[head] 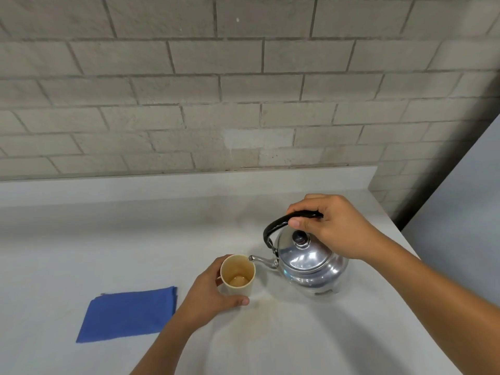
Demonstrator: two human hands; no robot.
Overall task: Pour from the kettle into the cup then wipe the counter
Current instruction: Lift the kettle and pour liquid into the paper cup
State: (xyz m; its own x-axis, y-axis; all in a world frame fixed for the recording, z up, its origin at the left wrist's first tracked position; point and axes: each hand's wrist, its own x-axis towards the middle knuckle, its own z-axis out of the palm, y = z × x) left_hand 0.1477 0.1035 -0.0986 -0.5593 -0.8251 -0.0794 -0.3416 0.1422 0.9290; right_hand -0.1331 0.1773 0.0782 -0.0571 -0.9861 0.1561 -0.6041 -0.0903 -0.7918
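Observation:
A shiny metal kettle with a black handle stands right of centre on the pale counter. My right hand grips the handle from above. The kettle's spout reaches left to the rim of a cream cup. My left hand wraps around the cup's left side and front. A little brownish liquid lies at the cup's bottom. A folded blue cloth lies flat to the left of my left forearm.
A faint brownish stain marks the counter in front of the cup. A grey brick wall rises behind the counter. The counter's right edge runs diagonally past the kettle, with a drop beyond it.

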